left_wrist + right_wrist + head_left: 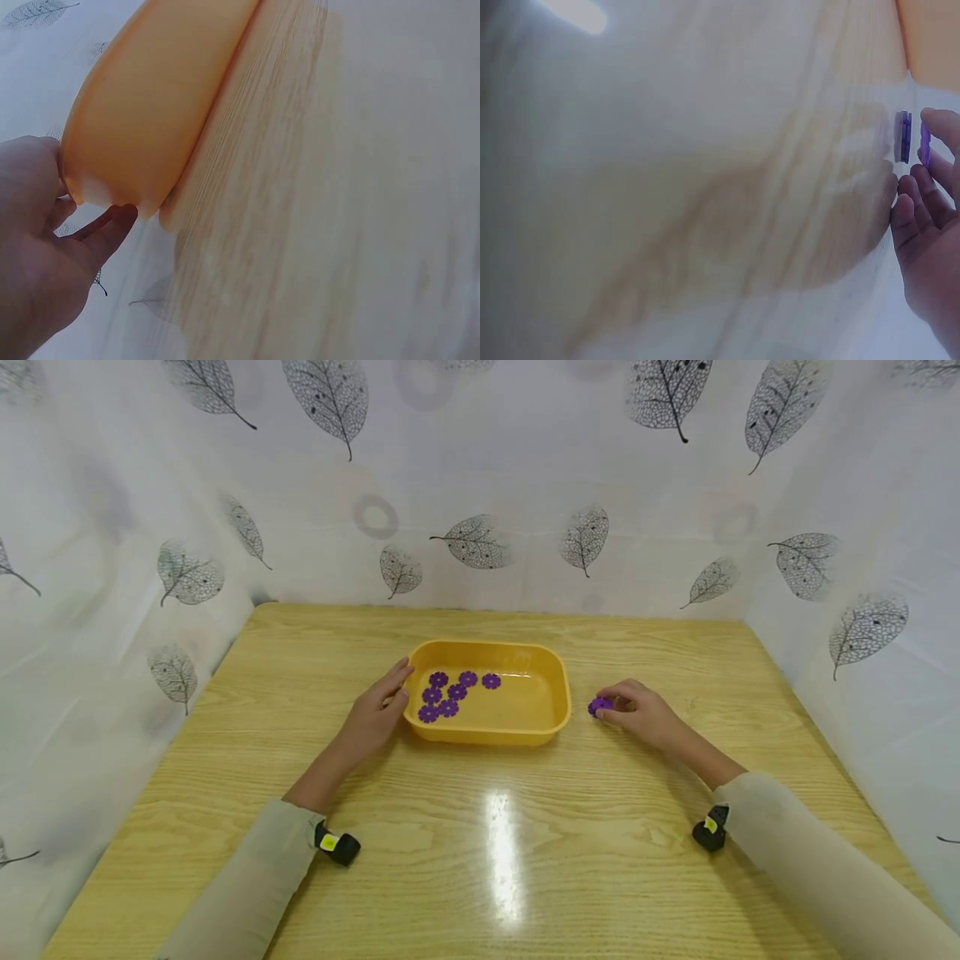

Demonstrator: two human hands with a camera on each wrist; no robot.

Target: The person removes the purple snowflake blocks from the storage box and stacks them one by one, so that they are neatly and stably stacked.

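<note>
A yellow plastic basin stands on the wooden table. My left hand holds its left end, fingers at the rim and thumb against the outer wall. Several purple flower-shaped discs lie inside the basin, mostly towards its left. To the right of the basin, my right hand pinches one purple disc between thumb and fingers. Just beneath that disc, apart from it, more purple disc edges show on the table; how many lie there I cannot tell.
The light wooden table carries a bright reflection in front of the basin. A white curtain printed with grey leaves hangs behind the table and along both sides. Each wrist wears a small black camera.
</note>
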